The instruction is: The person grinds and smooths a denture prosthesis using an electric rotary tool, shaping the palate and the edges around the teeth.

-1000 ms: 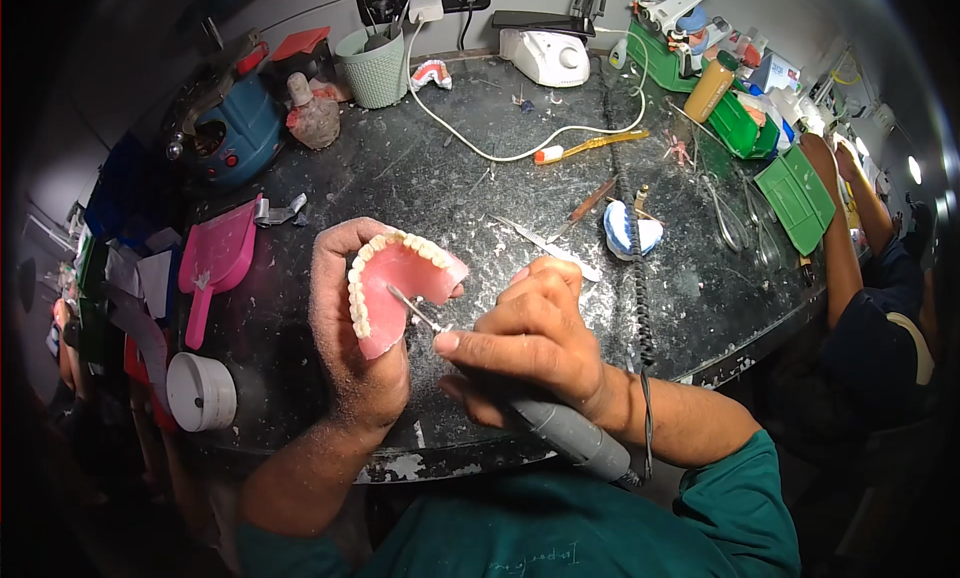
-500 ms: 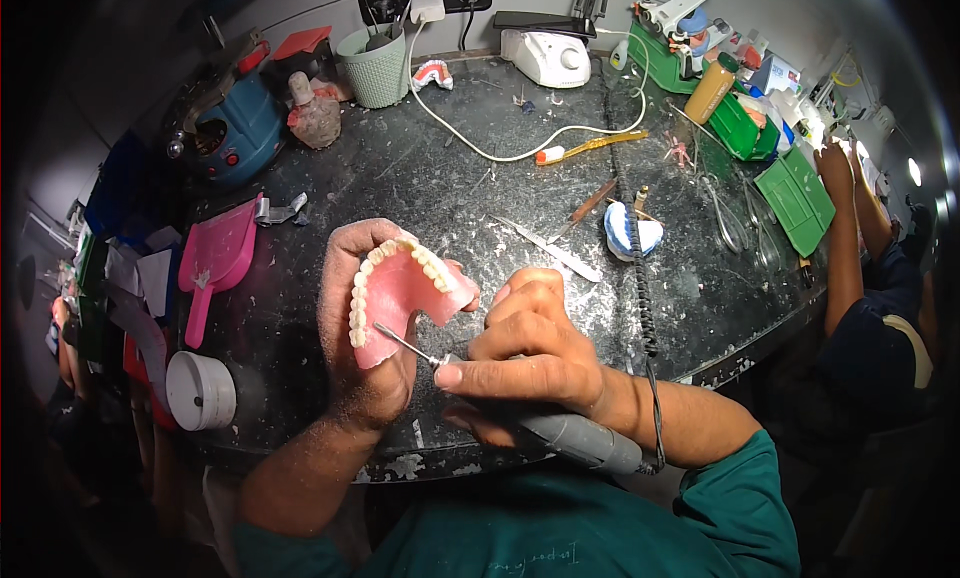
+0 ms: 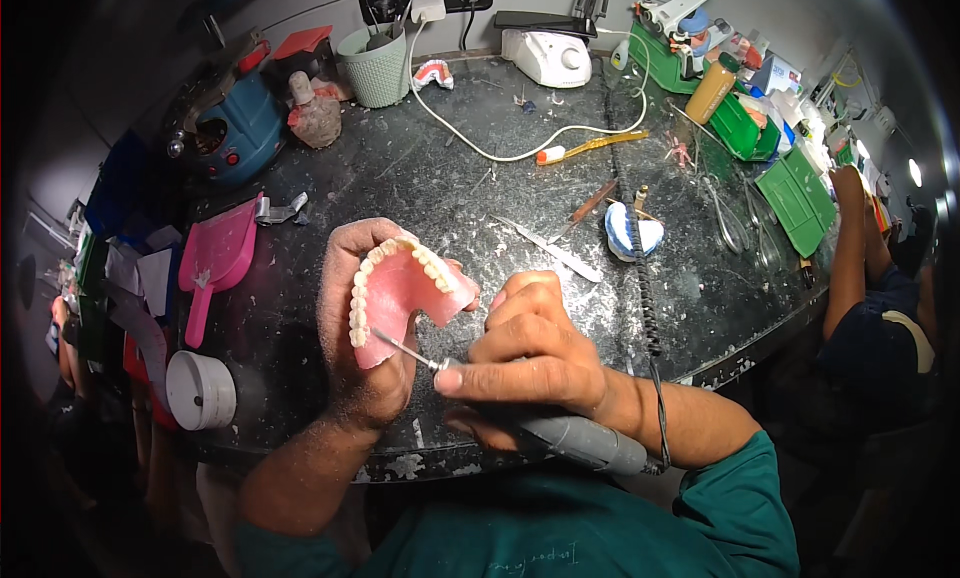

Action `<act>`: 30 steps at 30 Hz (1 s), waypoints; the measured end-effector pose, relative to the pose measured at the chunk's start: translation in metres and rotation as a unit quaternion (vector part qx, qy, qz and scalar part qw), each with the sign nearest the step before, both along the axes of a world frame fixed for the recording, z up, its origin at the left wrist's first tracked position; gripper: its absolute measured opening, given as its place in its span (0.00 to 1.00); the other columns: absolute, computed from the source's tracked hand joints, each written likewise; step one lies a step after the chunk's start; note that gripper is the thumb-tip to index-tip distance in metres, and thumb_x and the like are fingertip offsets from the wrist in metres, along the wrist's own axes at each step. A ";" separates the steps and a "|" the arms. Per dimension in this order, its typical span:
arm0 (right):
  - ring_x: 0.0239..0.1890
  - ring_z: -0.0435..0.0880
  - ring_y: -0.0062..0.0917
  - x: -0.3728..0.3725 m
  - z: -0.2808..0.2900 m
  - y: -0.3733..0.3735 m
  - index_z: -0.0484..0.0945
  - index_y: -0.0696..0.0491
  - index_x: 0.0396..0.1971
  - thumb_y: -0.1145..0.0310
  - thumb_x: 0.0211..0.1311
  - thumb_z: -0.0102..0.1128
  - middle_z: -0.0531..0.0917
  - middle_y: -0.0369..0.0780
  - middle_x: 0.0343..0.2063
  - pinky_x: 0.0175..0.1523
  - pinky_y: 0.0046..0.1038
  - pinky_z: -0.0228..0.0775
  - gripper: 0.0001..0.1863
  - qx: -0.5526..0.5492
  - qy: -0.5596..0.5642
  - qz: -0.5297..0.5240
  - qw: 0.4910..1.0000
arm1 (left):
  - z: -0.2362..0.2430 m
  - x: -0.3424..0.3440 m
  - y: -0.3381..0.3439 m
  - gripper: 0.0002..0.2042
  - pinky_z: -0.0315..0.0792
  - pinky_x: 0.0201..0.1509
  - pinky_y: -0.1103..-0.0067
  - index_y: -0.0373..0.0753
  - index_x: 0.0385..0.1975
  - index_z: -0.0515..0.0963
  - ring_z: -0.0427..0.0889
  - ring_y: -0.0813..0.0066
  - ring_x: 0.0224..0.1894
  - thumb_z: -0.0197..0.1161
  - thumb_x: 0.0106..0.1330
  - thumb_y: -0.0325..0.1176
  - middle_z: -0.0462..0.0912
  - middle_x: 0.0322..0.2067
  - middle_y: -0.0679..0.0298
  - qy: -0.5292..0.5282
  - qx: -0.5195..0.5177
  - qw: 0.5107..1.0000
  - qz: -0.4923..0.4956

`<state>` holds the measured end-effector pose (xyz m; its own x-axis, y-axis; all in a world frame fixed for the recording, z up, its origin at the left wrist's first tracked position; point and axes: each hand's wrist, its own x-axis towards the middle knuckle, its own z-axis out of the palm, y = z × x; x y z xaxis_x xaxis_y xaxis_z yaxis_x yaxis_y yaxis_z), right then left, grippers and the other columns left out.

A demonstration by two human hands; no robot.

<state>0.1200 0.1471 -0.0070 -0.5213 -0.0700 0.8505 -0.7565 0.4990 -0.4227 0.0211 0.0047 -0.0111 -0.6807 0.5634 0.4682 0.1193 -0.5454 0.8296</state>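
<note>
A pink denture (image 3: 392, 290) with a curved row of cream teeth is gripped from behind by my left hand (image 3: 345, 308), whose skin is dusted with pale powder. My right hand (image 3: 530, 348) is closed round a dark grey rotary handpiece (image 3: 590, 444). Its thin metal bur (image 3: 400, 344) reaches to the pink base at the denture's near left end, close below the teeth. A coiled black cord (image 3: 647, 313) runs up from the handpiece's rear end. On the bench beyond my right hand lie a white-handled knife (image 3: 560, 256) and a blue and white dental model (image 3: 632, 232).
A pink dustpan (image 3: 222, 248) and a round white container (image 3: 201, 391) are at left. Along the back stand a blue machine (image 3: 235, 123), a woven pot (image 3: 374, 70) and a white control box (image 3: 546, 58). A toothbrush (image 3: 590, 148) lies mid-bench. Another person's arm (image 3: 848, 248) is at right.
The bur tip has shifted slightly left and up along the pink base. My left hand and the denture stay almost still. The other person's arm at right has moved slightly.
</note>
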 end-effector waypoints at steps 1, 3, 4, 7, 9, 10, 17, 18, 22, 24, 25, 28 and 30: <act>0.33 0.75 0.20 -0.001 -0.001 -0.002 0.83 0.46 0.46 0.68 0.45 0.77 0.78 0.26 0.31 0.43 0.27 0.59 0.24 -0.001 0.000 0.000 1.000 | 0.008 0.004 0.000 0.41 0.79 0.50 0.68 0.35 0.55 0.60 0.82 0.68 0.44 0.69 0.56 0.62 0.76 0.42 0.57 -0.047 -0.041 0.998 0.021; 0.34 0.74 0.20 -0.004 -0.004 -0.005 0.83 0.46 0.47 0.67 0.45 0.77 0.78 0.27 0.32 0.43 0.28 0.59 0.24 -0.027 0.005 -0.034 0.999 | 0.010 0.007 0.002 0.42 0.79 0.50 0.68 0.35 0.55 0.60 0.82 0.67 0.44 0.70 0.55 0.63 0.76 0.42 0.58 -0.095 -0.083 0.991 0.041; 0.34 0.75 0.20 -0.003 -0.003 -0.003 0.83 0.46 0.48 0.66 0.45 0.75 0.78 0.27 0.32 0.43 0.28 0.59 0.25 -0.022 0.005 -0.007 1.000 | 0.005 0.006 0.003 0.43 0.73 0.56 0.66 0.36 0.54 0.59 0.81 0.69 0.40 0.68 0.54 0.66 0.78 0.37 0.59 -0.061 -0.061 0.995 0.048; 0.35 0.75 0.20 0.003 0.001 0.003 0.83 0.46 0.48 0.65 0.44 0.75 0.77 0.27 0.33 0.43 0.28 0.59 0.25 0.027 -0.001 0.006 1.000 | 0.005 0.006 0.004 0.45 0.67 0.62 0.65 0.36 0.54 0.59 0.81 0.71 0.36 0.66 0.52 0.70 0.81 0.32 0.60 -0.030 -0.044 0.997 0.056; 0.35 0.75 0.20 -0.002 -0.003 -0.001 0.83 0.46 0.48 0.64 0.44 0.74 0.77 0.27 0.32 0.44 0.28 0.59 0.25 0.016 0.008 -0.004 1.000 | 0.005 0.006 0.002 0.46 0.67 0.62 0.65 0.36 0.54 0.59 0.81 0.71 0.36 0.66 0.52 0.71 0.81 0.32 0.60 -0.034 -0.053 0.996 0.061; 0.35 0.75 0.20 -0.003 -0.004 -0.001 0.84 0.46 0.48 0.63 0.43 0.73 0.77 0.27 0.32 0.44 0.28 0.59 0.25 0.009 0.016 -0.021 1.000 | 0.003 0.005 0.002 0.46 0.68 0.62 0.65 0.36 0.54 0.59 0.82 0.71 0.36 0.65 0.51 0.72 0.81 0.32 0.60 -0.027 -0.049 0.997 0.062; 0.35 0.74 0.20 0.002 -0.001 0.001 0.84 0.46 0.48 0.65 0.45 0.69 0.78 0.27 0.34 0.47 0.28 0.59 0.24 0.023 -0.005 0.005 1.000 | 0.004 0.003 0.000 0.51 0.80 0.50 0.67 0.34 0.54 0.59 0.81 0.68 0.44 0.68 0.44 0.73 0.74 0.43 0.59 -0.058 -0.055 0.996 0.050; 0.35 0.74 0.20 0.002 -0.001 0.002 0.84 0.46 0.48 0.65 0.45 0.69 0.78 0.27 0.34 0.47 0.28 0.59 0.24 0.023 -0.005 0.004 1.000 | 0.002 0.003 0.001 0.51 0.80 0.50 0.67 0.34 0.54 0.59 0.81 0.68 0.44 0.68 0.44 0.73 0.74 0.43 0.59 -0.058 -0.055 0.996 0.049; 0.35 0.74 0.20 0.001 -0.001 0.002 0.84 0.46 0.48 0.65 0.45 0.69 0.77 0.26 0.33 0.46 0.28 0.59 0.25 0.039 0.011 0.007 0.999 | 0.003 0.003 0.000 0.49 0.75 0.55 0.66 0.34 0.54 0.59 0.82 0.69 0.39 0.65 0.47 0.74 0.77 0.37 0.59 -0.026 -0.055 0.997 0.054; 0.35 0.74 0.20 0.002 -0.001 0.003 0.83 0.46 0.49 0.65 0.45 0.70 0.77 0.26 0.33 0.45 0.28 0.58 0.25 0.029 0.002 0.001 1.000 | 0.004 0.003 0.000 0.52 0.80 0.50 0.68 0.33 0.54 0.59 0.81 0.68 0.44 0.67 0.43 0.74 0.74 0.42 0.59 -0.054 -0.062 0.996 0.044; 0.36 0.74 0.20 0.002 -0.001 0.004 0.83 0.47 0.49 0.65 0.45 0.70 0.77 0.26 0.33 0.45 0.28 0.58 0.25 0.042 0.010 0.011 0.999 | 0.004 0.003 0.000 0.52 0.80 0.50 0.68 0.33 0.54 0.59 0.81 0.68 0.44 0.67 0.42 0.74 0.74 0.43 0.58 -0.054 -0.062 0.996 0.045; 0.36 0.74 0.20 0.003 0.001 0.003 0.83 0.47 0.49 0.65 0.45 0.70 0.77 0.26 0.33 0.45 0.28 0.59 0.25 0.035 0.006 0.010 0.999 | 0.009 0.006 -0.001 0.52 0.79 0.51 0.68 0.33 0.55 0.59 0.81 0.68 0.45 0.68 0.42 0.74 0.74 0.43 0.58 -0.063 -0.077 0.994 0.053; 0.36 0.75 0.20 -0.001 -0.002 0.001 0.83 0.47 0.49 0.65 0.44 0.71 0.78 0.27 0.34 0.45 0.28 0.59 0.26 0.012 0.001 0.000 1.000 | 0.007 0.006 -0.001 0.52 0.79 0.51 0.68 0.34 0.55 0.59 0.81 0.68 0.45 0.68 0.43 0.74 0.74 0.43 0.58 -0.073 -0.093 0.991 0.062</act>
